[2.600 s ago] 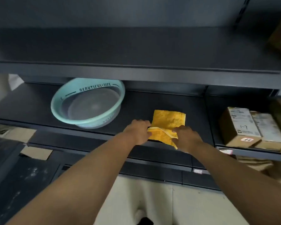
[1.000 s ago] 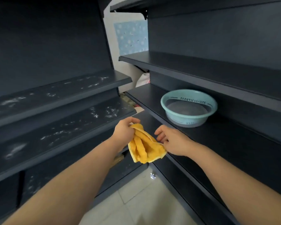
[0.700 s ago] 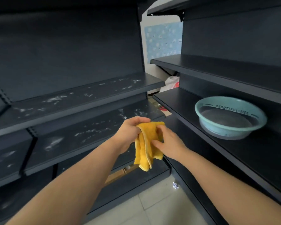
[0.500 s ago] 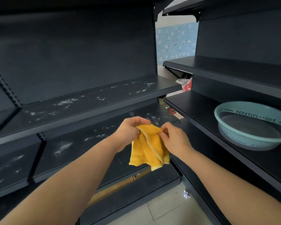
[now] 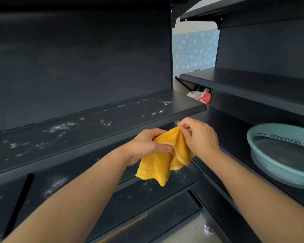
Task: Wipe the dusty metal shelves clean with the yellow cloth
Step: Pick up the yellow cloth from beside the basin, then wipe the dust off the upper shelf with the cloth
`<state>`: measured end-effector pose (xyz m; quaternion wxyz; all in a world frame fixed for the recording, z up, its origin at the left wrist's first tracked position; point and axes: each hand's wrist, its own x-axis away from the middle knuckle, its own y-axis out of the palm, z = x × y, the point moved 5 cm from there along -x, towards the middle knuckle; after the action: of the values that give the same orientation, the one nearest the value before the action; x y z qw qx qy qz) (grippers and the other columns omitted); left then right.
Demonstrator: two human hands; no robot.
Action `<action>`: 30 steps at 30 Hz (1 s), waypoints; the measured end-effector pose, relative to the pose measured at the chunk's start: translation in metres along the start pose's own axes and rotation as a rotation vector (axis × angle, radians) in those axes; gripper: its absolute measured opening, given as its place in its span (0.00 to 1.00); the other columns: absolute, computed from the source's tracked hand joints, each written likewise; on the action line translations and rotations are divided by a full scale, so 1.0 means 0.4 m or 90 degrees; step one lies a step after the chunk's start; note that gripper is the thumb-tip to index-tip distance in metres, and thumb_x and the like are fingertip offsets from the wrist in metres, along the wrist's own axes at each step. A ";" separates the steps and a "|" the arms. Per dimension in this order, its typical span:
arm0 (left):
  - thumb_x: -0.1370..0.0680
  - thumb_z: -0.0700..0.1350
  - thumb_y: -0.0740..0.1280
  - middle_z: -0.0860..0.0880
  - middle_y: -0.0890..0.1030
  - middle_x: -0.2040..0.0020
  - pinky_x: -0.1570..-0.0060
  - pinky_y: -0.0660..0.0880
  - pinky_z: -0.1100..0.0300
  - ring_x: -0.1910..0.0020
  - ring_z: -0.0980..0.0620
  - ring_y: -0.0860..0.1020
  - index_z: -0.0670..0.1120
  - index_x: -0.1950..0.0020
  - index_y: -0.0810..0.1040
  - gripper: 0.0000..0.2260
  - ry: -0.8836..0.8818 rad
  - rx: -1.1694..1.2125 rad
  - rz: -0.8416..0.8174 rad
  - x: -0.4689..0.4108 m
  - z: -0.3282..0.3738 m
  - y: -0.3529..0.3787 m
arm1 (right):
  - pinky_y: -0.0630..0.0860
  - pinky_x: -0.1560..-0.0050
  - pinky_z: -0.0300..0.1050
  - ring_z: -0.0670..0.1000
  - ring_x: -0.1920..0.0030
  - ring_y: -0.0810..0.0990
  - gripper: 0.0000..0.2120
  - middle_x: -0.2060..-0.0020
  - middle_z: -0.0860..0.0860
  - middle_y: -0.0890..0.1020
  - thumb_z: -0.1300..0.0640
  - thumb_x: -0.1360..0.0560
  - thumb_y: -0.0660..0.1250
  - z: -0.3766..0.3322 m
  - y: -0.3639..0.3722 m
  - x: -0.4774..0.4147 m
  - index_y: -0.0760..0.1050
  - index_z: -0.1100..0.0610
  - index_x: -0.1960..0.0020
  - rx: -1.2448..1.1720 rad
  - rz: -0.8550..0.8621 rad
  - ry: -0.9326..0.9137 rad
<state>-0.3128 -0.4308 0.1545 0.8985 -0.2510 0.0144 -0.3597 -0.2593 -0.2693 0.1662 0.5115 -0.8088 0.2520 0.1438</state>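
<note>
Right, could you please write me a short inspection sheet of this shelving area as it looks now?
Surface: the dusty shelf on the left carries white dust patches; the lower shelf is dusty too.
Job's things: the yellow cloth hangs bunched between both hands, clear of the shelves.
Clutter: a teal basin on the right-hand shelf; a red-and-white bag behind the units.
Grippers: left hand grips the cloth; right hand pinches its top edge.
Cables: nothing seen.
Surroundings: blue patterned wall through the gap; tiled floor below.

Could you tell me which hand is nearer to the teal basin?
Right. The right hand sits left of the basin; the left hand is farther left, beyond the cloth.
</note>
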 end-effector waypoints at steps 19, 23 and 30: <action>0.25 0.60 0.66 0.56 0.77 0.41 0.39 0.69 0.50 0.38 0.52 0.69 0.59 0.32 0.71 0.22 0.005 -0.558 0.129 -0.541 0.107 -0.082 | 0.74 0.41 0.53 0.56 0.40 0.76 0.15 0.40 0.53 0.78 0.61 0.22 0.62 0.339 0.157 -0.550 0.73 0.53 0.35 -0.037 -0.201 -0.068; 0.22 0.56 0.63 0.58 0.77 0.37 0.37 0.70 0.54 0.36 0.54 0.71 0.54 0.35 0.77 0.17 0.245 -0.417 0.244 -0.573 0.133 -0.076 | 0.71 0.36 0.48 0.54 0.36 0.75 0.17 0.35 0.52 0.77 0.60 0.21 0.61 0.376 0.214 -0.567 0.72 0.55 0.32 -0.077 -0.268 -0.114; 0.19 0.59 0.56 0.57 0.79 0.51 0.42 0.71 0.50 0.46 0.54 0.70 0.54 0.49 0.79 0.15 0.129 -0.543 0.133 -0.650 0.123 -0.055 | 0.75 0.42 0.48 0.53 0.40 0.78 0.14 0.39 0.49 0.79 0.59 0.21 0.61 0.401 0.221 -0.608 0.77 0.51 0.38 -0.038 -0.240 -0.117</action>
<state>-0.5095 -0.2526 0.1675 0.7404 -0.5595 0.2744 -0.2519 -0.5065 -0.0927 0.1488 0.5258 -0.8400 0.0442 0.1263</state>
